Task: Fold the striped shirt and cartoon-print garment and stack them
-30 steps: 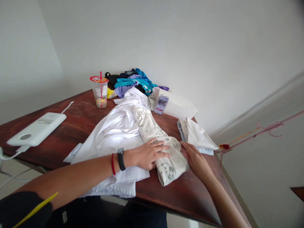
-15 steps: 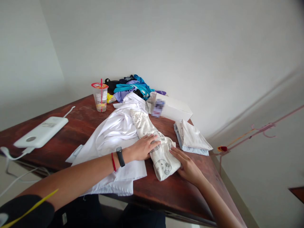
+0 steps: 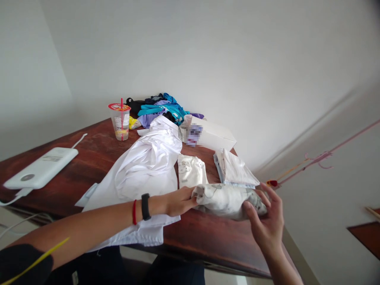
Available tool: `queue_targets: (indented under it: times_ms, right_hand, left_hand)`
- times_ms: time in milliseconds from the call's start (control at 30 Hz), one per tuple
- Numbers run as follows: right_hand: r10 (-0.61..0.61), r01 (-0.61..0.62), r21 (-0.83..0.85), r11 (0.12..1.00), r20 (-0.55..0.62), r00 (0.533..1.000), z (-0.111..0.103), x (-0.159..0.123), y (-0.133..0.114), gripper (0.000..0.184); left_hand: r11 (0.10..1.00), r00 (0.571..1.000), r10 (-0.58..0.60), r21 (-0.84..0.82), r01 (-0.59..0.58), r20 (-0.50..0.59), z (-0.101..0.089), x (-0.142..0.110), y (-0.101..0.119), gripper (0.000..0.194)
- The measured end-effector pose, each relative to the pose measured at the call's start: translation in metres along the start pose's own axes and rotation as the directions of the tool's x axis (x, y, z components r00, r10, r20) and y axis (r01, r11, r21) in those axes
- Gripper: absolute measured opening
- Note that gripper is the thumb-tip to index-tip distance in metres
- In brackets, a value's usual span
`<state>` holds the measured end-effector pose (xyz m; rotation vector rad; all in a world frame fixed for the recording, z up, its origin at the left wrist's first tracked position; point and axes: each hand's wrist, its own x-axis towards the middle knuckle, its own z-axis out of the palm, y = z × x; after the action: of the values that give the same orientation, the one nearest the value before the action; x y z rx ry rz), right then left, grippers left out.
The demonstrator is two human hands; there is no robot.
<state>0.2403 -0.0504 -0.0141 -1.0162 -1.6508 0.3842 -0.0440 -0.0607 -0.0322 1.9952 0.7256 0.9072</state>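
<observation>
A cream printed garment (image 3: 225, 200) is lifted off the wooden table (image 3: 95, 152), folded over, its far end (image 3: 191, 170) still lying on the tabletop. My left hand (image 3: 178, 201), with a black band and a red string at the wrist, grips the garment's left end. My right hand (image 3: 264, 221) cups its right end from below, fingers curled round it. A crumpled white shirt (image 3: 145, 166) lies just left of the garment, under my left forearm.
A folded pile of pale clothes (image 3: 233, 168) sits at the table's right edge. Behind it lies a white box (image 3: 213, 136), with a heap of blue and purple clothes (image 3: 163, 107) further back. A plastic cup with a red straw (image 3: 120, 120) and a white power bank (image 3: 38, 168) stand at the left.
Both hands were pressing the printed garment flat on the table. Now they have folded it over and lifted its near part, turning it sideways to the right.
</observation>
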Motion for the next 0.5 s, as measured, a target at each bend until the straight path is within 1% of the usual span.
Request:
queue_targets:
  times_ms: [33, 67, 100, 167, 200, 267, 300, 333, 367, 400, 467, 500]
  right_hand:
    - [0.053, -0.054, 0.059, 0.997, 0.029, 0.998, -0.001, -0.001, -0.002, 0.08]
    - [0.114, -0.124, 0.115, 0.986, 0.091, 0.989, -0.003, -0.003, -0.001, 0.086]
    - [0.186, -0.212, 0.152, 0.965, 0.17, 0.968, -0.004, -0.008, 0.001, 0.088]
    - [0.334, -0.393, 0.151, 0.907, 0.31, 0.89, -0.007, -0.021, 0.006, 0.083]
    - [0.39, -0.459, 0.124, 0.88, 0.364, 0.846, -0.008, -0.029, 0.008, 0.078]
    - [0.436, -0.514, 0.066, 0.855, 0.443, 0.783, -0.009, -0.041, 0.008, 0.071]
    - [0.448, -0.523, 0.045, 0.851, 0.458, 0.768, -0.009, -0.045, 0.005, 0.068]
    - [0.462, -0.534, 0.032, 0.845, 0.46, 0.758, -0.007, -0.045, 0.001, 0.064]
    - [0.484, -0.552, 0.026, 0.833, 0.451, 0.75, -0.004, -0.044, -0.003, 0.062]
    - [0.507, -0.576, 0.026, 0.817, 0.44, 0.741, 0.0, -0.041, -0.008, 0.06]
    - [0.526, -0.599, 0.041, 0.799, 0.434, 0.731, 0.011, -0.029, -0.015, 0.061]
    - [0.518, -0.594, 0.047, 0.803, 0.436, 0.736, 0.018, -0.023, -0.017, 0.061]
  left_hand:
    - [0.995, 1.0, -0.017, -0.1, 0.017, 0.0, 0.005, -0.001, 0.006, 0.042]
    - [0.98, 0.999, -0.034, -0.197, 0.035, 0.01, 0.01, -0.002, 0.011, 0.045]
    - [0.956, 0.998, -0.057, -0.286, 0.062, 0.027, 0.015, -0.004, 0.016, 0.047]
    - [0.881, 0.987, -0.156, -0.447, 0.152, 0.027, 0.025, -0.009, 0.023, 0.049]
    - [0.82, 0.973, -0.23, -0.535, 0.205, 0.022, 0.031, -0.013, 0.025, 0.05]
    - [0.647, 0.925, -0.379, -0.706, 0.287, 0.029, 0.043, -0.02, 0.027, 0.053]
    - [0.565, 0.901, -0.432, -0.767, 0.305, 0.04, 0.048, -0.023, 0.028, 0.053]
    - [0.508, 0.884, -0.464, -0.804, 0.31, 0.048, 0.051, -0.026, 0.029, 0.053]
    - [0.487, 0.877, -0.48, -0.819, 0.305, 0.041, 0.053, -0.027, 0.029, 0.051]
    - [0.497, 0.872, -0.489, -0.818, 0.29, 0.012, 0.053, -0.028, 0.031, 0.05]
    - [0.557, 0.856, -0.511, -0.789, 0.258, -0.081, 0.049, -0.027, 0.033, 0.056]
    - [0.583, 0.843, -0.524, -0.773, 0.249, -0.124, 0.045, -0.024, 0.034, 0.062]
